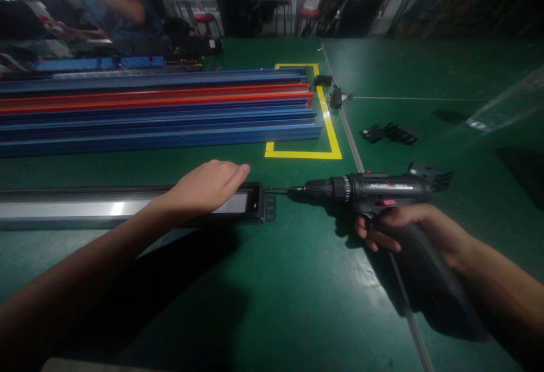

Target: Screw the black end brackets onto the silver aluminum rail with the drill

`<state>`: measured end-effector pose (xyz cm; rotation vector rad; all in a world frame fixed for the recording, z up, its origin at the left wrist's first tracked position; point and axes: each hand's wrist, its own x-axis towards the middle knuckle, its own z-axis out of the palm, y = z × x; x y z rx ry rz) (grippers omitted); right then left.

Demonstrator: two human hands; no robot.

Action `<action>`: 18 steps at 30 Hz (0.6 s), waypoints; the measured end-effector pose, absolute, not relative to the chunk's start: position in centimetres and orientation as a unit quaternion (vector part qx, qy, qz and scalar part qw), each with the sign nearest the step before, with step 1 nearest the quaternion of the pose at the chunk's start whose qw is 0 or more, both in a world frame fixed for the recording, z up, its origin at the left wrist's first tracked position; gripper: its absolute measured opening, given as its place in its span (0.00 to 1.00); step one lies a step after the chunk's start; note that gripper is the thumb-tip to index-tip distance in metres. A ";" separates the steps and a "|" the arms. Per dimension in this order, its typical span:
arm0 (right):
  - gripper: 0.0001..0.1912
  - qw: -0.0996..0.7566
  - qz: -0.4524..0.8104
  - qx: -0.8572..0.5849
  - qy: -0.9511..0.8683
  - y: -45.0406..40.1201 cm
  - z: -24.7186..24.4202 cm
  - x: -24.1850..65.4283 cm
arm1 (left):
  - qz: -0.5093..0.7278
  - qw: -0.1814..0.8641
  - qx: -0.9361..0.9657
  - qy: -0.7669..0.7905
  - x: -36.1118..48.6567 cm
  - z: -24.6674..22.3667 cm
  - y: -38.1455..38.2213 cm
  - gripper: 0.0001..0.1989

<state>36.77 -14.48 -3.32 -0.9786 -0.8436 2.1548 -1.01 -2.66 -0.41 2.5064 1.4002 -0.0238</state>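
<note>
My right hand (408, 224) is wrapped around the handle of a black cordless drill (382, 187), held level and pointing left. Its long thin bit (284, 189) reaches the end cap (260, 204) of a long dark metal profile (114, 208) with a bright silvery inside. A small slotted tab (270, 207) sticks out from that cap. Close to the same end, my left hand (208, 185) is closed over the profile, gripping it from above; most of its fingertips are hidden. Whether the bit sits in a screw is too small to tell.
Several blue profiles (170, 139) and red profiles (170, 96) lie behind, ending inside a yellow tape outline (334, 148). Black brackets (391, 132) and a small black part (338, 97) lie at the right on the green table (297, 304). Another person (123, 9) is at the far left.
</note>
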 end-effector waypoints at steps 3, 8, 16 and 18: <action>0.17 0.312 0.813 -0.374 -0.320 -14.5 -3.2 36.7 | -0.006 0.135 0.864 0.485 -1.0 -0.4 -2.7 0.33; 0.17 0.313 0.807 -0.380 -0.325 -14.5 -3.1 36.7 | -0.010 0.122 0.871 0.476 -1.0 -0.5 -2.6 0.33; 0.18 0.311 0.818 -0.364 -0.320 -14.5 -3.3 36.9 | -0.010 0.123 0.870 0.477 -0.9 -0.4 -2.7 0.33; 0.18 0.309 0.817 -0.364 -0.322 -14.5 -3.3 36.9 | -0.010 0.127 0.866 0.483 -0.9 -0.3 -2.8 0.33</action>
